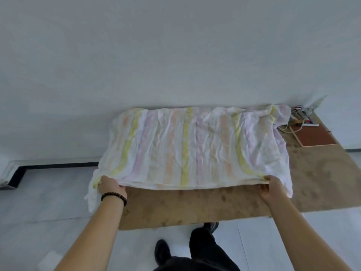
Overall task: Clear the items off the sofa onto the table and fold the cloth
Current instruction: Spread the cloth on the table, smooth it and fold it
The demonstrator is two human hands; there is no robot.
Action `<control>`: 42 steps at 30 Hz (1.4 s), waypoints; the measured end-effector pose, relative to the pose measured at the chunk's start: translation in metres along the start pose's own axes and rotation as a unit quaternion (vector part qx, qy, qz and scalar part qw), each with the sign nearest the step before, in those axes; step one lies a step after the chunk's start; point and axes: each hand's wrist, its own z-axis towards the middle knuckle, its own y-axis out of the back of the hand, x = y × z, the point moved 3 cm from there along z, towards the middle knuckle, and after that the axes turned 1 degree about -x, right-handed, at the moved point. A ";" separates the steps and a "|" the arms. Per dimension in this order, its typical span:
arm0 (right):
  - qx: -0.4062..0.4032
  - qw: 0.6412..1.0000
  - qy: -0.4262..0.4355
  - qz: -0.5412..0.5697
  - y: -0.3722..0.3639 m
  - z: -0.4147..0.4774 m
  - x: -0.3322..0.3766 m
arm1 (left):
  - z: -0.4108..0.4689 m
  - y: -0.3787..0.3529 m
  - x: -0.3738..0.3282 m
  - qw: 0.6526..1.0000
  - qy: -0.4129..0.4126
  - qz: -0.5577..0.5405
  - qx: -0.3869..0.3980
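- Crinkly pastel-striped cloth point(187, 145), yellow, pink and peach bands on white, and it's pinched at both near corners.
- The left hand point(111, 186) has its fingers closed over the near-left corner, thumb side on top, with a loose bit of fabric hanging down past the wrist. There's a dark beaded bracelet point(114, 198) on that wrist.
- The right hand point(272, 189) is clamped on the near-right corner the same way, fingers curled under the edge and thumb on top.
- Between the two hands the near edge is pulled fairly straight and looks like more than one layer, so it seems doubled over, though I can't count the layers.
- The rest of the cloth lies spread out on a tan, mottled table point(195, 208), reaching back to the far edge by the pale wall point(175, 55). The right side of it droops a little past the right hand.
- Off at the far right corner of the table there's a reddish-brown board point(314, 136) lying flat, and behind it a small jumble of cables and bits point(300, 116), too blurry to name.
- Down below you can see the person's dark trousers and dark shoes point(162, 251) on a light grey floor point(48, 212).
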 end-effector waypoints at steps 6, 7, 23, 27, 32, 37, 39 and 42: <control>-0.055 0.996 -0.045 -0.048 0.076 0.025 -0.048 | -0.009 -0.006 0.098 0.954 0.192 -0.228 -0.007; -0.055 0.996 -0.048 -0.054 0.082 0.025 -0.050 | -0.013 -0.006 0.104 0.952 0.189 -0.240 -0.011; -0.125 0.973 0.002 -0.192 0.151 0.101 -0.054 | -0.056 -0.042 0.169 0.953 0.242 -0.128 -0.132; -0.067 0.944 0.046 -0.321 0.142 0.107 -0.060 | -0.075 -0.059 0.165 0.969 0.204 -0.072 -0.120; -0.006 0.816 0.252 -0.521 0.115 0.071 -0.084 | -0.085 -0.064 0.151 0.971 -0.002 0.231 -0.069; 0.288 0.563 0.432 -0.644 0.075 0.027 -0.137 | -0.078 -0.070 0.146 0.849 -0.183 0.493 0.046; 0.329 0.502 0.438 -0.669 0.064 0.019 -0.153 | -0.071 -0.071 0.147 0.816 -0.228 0.525 0.078; 0.307 0.523 0.445 -0.659 0.055 0.008 -0.161 | -0.062 -0.066 0.147 0.823 -0.280 0.490 0.068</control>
